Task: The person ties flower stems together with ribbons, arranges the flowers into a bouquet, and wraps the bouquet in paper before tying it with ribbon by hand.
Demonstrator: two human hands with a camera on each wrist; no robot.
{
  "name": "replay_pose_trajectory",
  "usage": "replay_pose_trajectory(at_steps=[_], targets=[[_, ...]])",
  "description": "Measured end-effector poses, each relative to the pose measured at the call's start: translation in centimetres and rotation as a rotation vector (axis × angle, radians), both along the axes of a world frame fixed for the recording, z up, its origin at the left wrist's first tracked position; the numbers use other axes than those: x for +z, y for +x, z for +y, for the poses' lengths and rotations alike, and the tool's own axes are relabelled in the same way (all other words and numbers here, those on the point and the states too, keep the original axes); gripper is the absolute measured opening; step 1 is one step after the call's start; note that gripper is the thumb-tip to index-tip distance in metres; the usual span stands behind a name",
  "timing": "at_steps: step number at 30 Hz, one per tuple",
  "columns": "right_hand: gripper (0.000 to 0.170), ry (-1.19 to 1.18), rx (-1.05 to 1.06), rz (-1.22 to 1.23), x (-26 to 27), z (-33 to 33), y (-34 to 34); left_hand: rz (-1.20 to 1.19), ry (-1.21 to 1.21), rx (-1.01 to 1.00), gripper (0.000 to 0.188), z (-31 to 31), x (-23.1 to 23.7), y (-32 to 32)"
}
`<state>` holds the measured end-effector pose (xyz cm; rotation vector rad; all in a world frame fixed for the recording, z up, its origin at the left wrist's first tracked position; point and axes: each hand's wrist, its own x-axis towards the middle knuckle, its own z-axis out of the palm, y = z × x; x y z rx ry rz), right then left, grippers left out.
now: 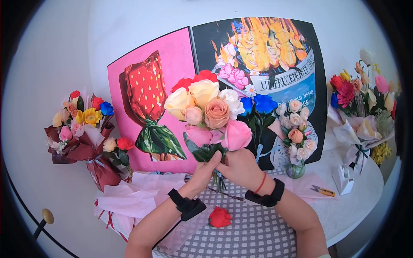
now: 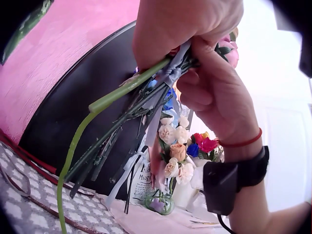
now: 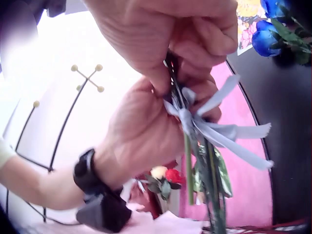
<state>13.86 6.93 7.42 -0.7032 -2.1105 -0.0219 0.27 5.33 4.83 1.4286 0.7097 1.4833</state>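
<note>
A bouquet [image 1: 206, 105] of cream, peach, pink, red and white roses is held upright in the middle of the head view. My left hand [image 1: 201, 174] grips its stems from the left, thumb pointing up. Against it, my right hand [image 1: 243, 167] grips the same bunch just under the pink blooms, its fingers curled. Below both hands, a pale blue-grey ribbon [image 3: 185, 117] is knotted around the stems [image 3: 209, 180] with its ends hanging loose. One thick green stem [image 2: 114, 95] angles away from the darker ones. The hands partly cover the gathered stems.
A red rose head [image 1: 220, 217] lies on the patterned cloth [image 1: 258, 228]. Pink paper [image 1: 129, 193] spreads at left. Scissors [image 1: 322, 191], a white tape dispenser [image 1: 343, 178] and a small glass vase [image 1: 295, 170] stand or lie right. Wrapped bouquets flank two leaning pictures.
</note>
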Motion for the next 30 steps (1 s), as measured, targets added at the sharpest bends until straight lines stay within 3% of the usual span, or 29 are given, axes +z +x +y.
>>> replay_pose_trajectory(at_steps=[1, 3, 8, 10, 14, 16, 20, 23, 25, 30], targets=[[0.028, -0.002, 0.002, 0.0, 0.4, 0.0, 0.4, -0.005, 0.025, 0.005, 0.038, -0.1, 0.0, 0.1], [0.026, -0.103, 0.245, 0.018, 1.4, -0.3, 1.2, 0.032, -0.06, 0.05, 0.038, -0.1, 0.2, -0.5], [0.014, -0.388, 0.363, 0.131, 1.7, -0.1, 1.5, 0.035, -0.144, 0.051, 0.038, 1.3, -1.1, -0.9], [0.012, -0.502, 0.454, 0.229, 0.9, 0.9, 1.2, 0.134, 0.134, -0.016, 0.039, 1.5, -1.3, -0.8], [0.011, -0.399, 0.449, 0.26, 0.1, 2.0, 0.8, 0.134, 0.055, 0.023, 0.035, 0.7, -0.8, -0.4], [0.011, -0.306, 0.334, 0.248, 0.2, 2.0, 0.8, 0.175, 0.003, 0.022, 0.032, 0.9, -0.9, -0.8], [0.011, -0.391, 0.368, 0.243, 0.3, 2.0, 0.9, 0.233, -0.043, 0.067, 0.032, 0.2, -0.4, -0.7], [0.011, -0.481, 0.407, 0.223, 0.9, 1.4, 1.3, 0.257, 0.042, 0.046, 0.032, 0.2, -0.3, -0.6], [0.009, -0.329, 0.395, 0.094, 1.3, 1.3, 1.8, 0.257, 0.171, 0.097, 0.031, 0.2, -0.5, -0.2], [0.013, -0.226, 0.376, -0.002, 1.7, 1.1, 2.3, 0.263, 0.174, 0.076, 0.027, 0.4, -0.5, -0.2]])
